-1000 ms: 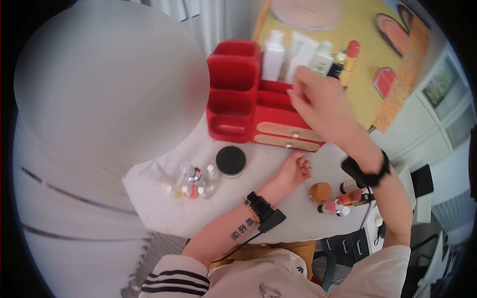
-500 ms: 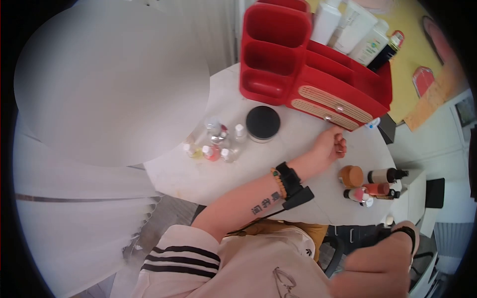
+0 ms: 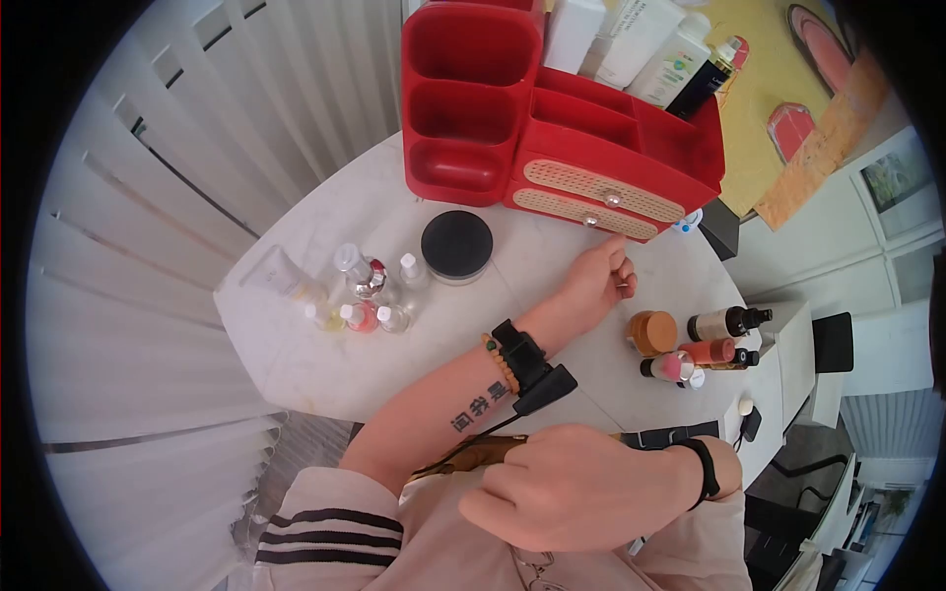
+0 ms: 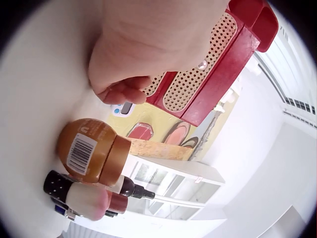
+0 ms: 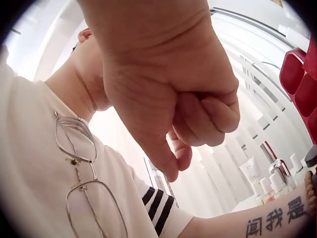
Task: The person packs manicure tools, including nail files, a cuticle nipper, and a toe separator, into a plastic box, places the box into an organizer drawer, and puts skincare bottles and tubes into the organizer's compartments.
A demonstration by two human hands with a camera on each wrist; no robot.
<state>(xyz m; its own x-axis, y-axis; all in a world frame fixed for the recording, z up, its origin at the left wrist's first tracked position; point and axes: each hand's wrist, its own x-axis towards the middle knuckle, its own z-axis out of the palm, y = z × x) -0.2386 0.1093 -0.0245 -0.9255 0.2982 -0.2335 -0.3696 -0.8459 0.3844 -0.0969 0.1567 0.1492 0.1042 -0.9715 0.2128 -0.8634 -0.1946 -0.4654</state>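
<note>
My left hand [image 3: 591,286] lies on the white table with loosely curled fingers, close in front of the lower woven drawer of the red organizer [image 3: 581,145]. The left wrist view shows nothing in its fingers. An orange-brown jar [image 4: 86,144] stands beside it, with a pink-tipped makeup brush [image 4: 91,201] alongside. My right hand [image 3: 572,488] is raised before my chest, knuckles up and fingers curled into the palm. In the right wrist view, thumb and fingers bend inward with nothing visible between them, near eyeglasses [image 5: 77,139] hanging on the shirt.
A black-lidded jar [image 3: 456,243] stands mid-table, with several small bottles [image 3: 360,315] and a white tube [image 3: 281,274] left of it. White bottles [image 3: 631,44] and a black bottle [image 3: 705,84] stand in the organizer. A dark spray bottle [image 3: 724,324] sits at right.
My right hand has come back from over the organizer, down past the table's right side, to in front of my chest. The left hand has stayed by the drawers. The head view has shifted.
</note>
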